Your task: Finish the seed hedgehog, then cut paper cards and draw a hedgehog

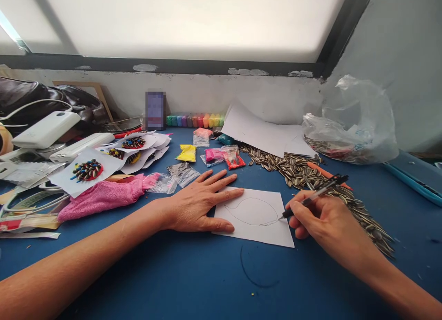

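A small white sheet of paper (253,235) lies on the blue table, with a rounded outline drawn on it in thin dark line. My left hand (203,202) is spread flat, its fingers and thumb over the sheet's left side. In my right hand (319,218) is a pen (312,198) with a clear barrel and black grip, its tip at the lower right of the outline. Just beyond that hand, sunflower seeds (297,168) lie in a long pile, with an orange stick-like thing (328,175) among them.
Paper pieces with seeds set in coloured clay (86,170) and a pink cloth (103,195) lie left. Small clay packets (186,153) sit beyond my left hand. Larger white sheets (255,126) and a plastic bag (355,136) are at the back. White power banks (48,129) lie far left.
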The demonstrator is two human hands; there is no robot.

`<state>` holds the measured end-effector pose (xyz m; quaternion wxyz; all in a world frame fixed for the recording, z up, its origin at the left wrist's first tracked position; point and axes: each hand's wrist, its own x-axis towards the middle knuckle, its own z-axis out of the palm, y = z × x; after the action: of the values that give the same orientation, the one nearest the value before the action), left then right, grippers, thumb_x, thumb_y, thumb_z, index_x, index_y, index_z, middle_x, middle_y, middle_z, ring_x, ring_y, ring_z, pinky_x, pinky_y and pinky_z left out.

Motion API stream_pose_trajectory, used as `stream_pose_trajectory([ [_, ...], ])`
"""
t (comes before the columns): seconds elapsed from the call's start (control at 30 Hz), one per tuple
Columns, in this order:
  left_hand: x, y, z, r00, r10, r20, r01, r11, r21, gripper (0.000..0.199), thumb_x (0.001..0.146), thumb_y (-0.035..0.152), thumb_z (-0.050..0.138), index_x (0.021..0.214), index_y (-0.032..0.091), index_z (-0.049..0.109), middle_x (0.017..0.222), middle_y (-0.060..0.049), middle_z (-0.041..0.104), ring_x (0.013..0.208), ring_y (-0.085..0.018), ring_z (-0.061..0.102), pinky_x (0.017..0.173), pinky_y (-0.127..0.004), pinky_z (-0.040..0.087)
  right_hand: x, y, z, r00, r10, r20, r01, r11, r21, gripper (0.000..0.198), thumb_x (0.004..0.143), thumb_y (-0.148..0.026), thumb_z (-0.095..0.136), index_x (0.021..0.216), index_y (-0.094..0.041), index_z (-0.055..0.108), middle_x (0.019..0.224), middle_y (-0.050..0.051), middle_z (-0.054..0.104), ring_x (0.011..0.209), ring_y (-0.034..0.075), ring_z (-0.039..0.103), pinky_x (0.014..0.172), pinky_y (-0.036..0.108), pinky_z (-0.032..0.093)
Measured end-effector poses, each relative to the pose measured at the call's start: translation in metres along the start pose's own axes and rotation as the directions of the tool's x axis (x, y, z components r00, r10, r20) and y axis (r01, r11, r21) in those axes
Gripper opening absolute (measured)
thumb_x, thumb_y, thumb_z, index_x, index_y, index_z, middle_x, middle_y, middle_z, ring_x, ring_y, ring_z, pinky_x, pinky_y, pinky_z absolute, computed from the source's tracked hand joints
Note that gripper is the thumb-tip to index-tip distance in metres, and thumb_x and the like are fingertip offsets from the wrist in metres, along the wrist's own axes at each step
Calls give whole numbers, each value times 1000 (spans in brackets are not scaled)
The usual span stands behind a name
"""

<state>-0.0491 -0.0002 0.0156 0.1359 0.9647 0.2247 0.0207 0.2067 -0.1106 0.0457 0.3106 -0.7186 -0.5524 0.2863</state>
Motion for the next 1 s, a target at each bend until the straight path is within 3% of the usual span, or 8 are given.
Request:
stream_pose_trajectory([
  [1.0, -1, -2, 1, 1000, 7, -1, -6, 1000, 15, 82, 89, 78, 45, 157, 34, 28, 166, -4, 10, 154, -35, 9, 124, -55, 4, 0, 4, 0, 996, -88, 8, 88, 996, -20, 28, 81, -43, 55, 72, -19, 66, 55, 2, 67, 46, 14, 62, 47, 25, 52],
])
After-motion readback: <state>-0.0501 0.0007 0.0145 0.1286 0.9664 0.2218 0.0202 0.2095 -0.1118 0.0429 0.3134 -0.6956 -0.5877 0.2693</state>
